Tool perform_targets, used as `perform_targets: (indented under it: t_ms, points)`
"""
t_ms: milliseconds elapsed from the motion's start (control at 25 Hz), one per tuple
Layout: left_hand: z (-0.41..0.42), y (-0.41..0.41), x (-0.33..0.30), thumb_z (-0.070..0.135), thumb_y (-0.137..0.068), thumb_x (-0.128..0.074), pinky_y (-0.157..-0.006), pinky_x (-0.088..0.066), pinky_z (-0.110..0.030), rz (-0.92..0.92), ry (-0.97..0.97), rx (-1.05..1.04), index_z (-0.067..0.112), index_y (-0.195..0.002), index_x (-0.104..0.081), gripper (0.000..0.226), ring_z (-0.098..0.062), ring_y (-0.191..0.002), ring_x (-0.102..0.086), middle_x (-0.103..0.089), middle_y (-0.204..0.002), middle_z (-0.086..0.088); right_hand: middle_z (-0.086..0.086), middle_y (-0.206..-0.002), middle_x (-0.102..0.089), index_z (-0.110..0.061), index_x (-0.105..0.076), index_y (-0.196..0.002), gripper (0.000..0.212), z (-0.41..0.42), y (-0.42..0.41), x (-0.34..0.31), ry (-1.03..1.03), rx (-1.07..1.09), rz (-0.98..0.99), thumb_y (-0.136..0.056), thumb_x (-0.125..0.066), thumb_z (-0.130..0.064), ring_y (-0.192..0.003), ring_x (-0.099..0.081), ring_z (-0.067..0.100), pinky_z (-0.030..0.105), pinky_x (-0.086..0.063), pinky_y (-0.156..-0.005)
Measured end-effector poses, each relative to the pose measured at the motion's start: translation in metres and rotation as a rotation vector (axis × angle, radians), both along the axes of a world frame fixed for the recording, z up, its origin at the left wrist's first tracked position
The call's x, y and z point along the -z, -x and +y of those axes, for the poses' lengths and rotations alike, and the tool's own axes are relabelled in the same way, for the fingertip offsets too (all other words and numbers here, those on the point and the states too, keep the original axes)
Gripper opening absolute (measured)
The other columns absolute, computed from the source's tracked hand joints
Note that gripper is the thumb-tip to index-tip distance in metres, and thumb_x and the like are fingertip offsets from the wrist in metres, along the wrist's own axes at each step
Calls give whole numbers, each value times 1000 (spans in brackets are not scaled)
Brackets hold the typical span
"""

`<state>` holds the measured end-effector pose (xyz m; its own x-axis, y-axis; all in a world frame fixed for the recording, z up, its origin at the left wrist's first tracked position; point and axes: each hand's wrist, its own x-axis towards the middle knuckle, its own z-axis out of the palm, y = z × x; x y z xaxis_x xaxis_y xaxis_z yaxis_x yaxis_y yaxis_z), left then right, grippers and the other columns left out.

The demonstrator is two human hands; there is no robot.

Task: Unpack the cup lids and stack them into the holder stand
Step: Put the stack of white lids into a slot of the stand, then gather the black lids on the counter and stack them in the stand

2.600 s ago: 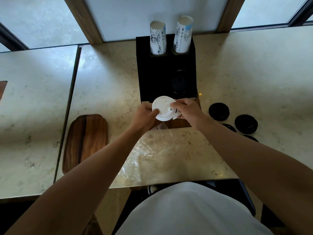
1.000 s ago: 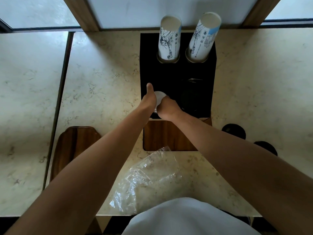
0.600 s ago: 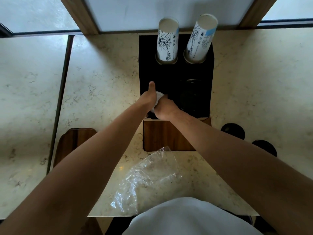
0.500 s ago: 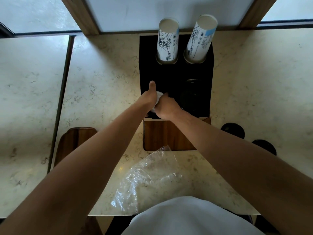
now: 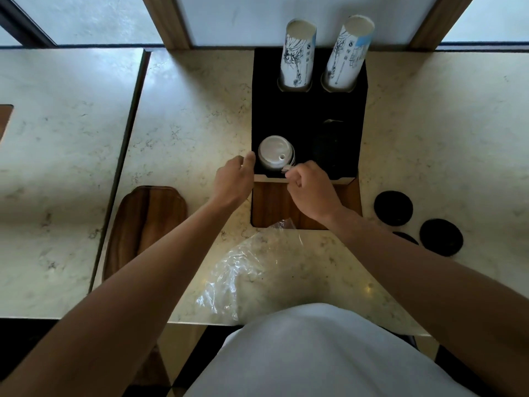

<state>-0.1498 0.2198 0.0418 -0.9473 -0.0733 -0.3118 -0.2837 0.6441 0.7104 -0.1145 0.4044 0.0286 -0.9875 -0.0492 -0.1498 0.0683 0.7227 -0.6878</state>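
Two hands flank the white lids [image 5: 275, 151], stacked in the holder's [image 5: 307, 118] seven o'clock slot. The left hand [image 5: 233, 181], at nine o'clock of them, is half curled, empty. The right hand [image 5: 310, 187], at four o'clock, is loosely fisted; contents unclear.

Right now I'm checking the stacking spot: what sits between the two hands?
In the head view, the white plastic lid stack stands in the black holder stand, between the left hand and the right hand.
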Motion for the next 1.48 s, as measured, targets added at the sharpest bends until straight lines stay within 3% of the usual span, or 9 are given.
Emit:
perform_targets:
  t_ms: [200,280,440,640,800,1040,1160,1320,1480]
  points:
    - [-46,-73,21,49,-104,-42,-71,-52,-40,-127,160,172,2,-97,-70,55,-34,-88,-69,-74,-95,-16,0,-97,-66,-13,-71,-100,18,10,-45,24,-82,32,-145,-91,-62,-26,-95,-64,18,29,-49,-80]
    - [-65,-103,27,61,-100,-39,-70,-50,-36,-122,233,230,7,-107,-68,62,-27,-90,-68,-73,-102,-12,-1,-103,-68,-13,-69,-109,38,14,-59,36,-100,36,-287,-88,-61,-44,-99,-64,17,27,-46,-78]
    - [-97,-161,39,88,-84,-36,-96,-52,-45,-178,230,235,9,-145,-47,100,-26,-116,-63,-63,-135,-15,4,-133,-60,-15,-52,-140,88,11,-83,50,-90,50,-475,-76,-52,-75,-121,-57,23,34,-48,-94]
    - [-107,-207,51,93,-80,-24,-106,-44,-54,-195,331,277,13,-150,-42,108,-31,-129,-52,-54,-144,-17,-7,-84,-54,-16,-62,-97,47,2,-97,53,-115,45,-431,-82,-58,-60,-83,-57,17,35,-46,-63]
    - [-109,-238,57,75,-95,-14,-101,-44,-53,-127,434,-49,10,-141,-50,88,-35,-123,-50,-55,-133,-21,-9,-93,-54,-18,-55,-106,37,-6,-103,54,-72,106,-508,-88,-63,-49,-85,-55,11,26,-38,-62]
    - [-110,-254,60,39,-99,-48,-86,-55,-48,-398,-87,-582,10,-96,-58,30,-31,-89,-67,-69,-101,-17,-2,-90,-63,-18,-60,-90,19,-11,-104,58,73,226,-504,-86,-71,-33,-81,-61,16,36,-52,-74]
    - [-105,-254,56,25,-99,-55,-66,-60,-38,-437,-468,-789,-1,-109,-60,28,-34,-84,-73,-71,-97,-23,7,-90,-66,-13,-61,-87,13,-13,-108,56,147,243,-482,-88,-68,-24,-82,-62,22,37,-52,-75]
    - [-99,-253,53,35,-97,-51,-87,-60,-53,-504,-859,-947,0,-110,-59,38,-42,-94,-71,-69,-101,-25,13,-101,-70,-6,-58,-110,22,-22,-111,49,275,301,-519,-91,-63,-17,-84,-69,25,40,-58,-79]
    - [-91,-255,54,21,-97,-59,-88,-58,-50,-406,-836,-924,-5,-112,-59,30,-35,-83,-68,-66,-92,-22,11,-95,-71,-13,-53,-117,30,-32,-112,44,322,271,-541,-90,-62,-4,-68,-70,16,33,-57,-65]
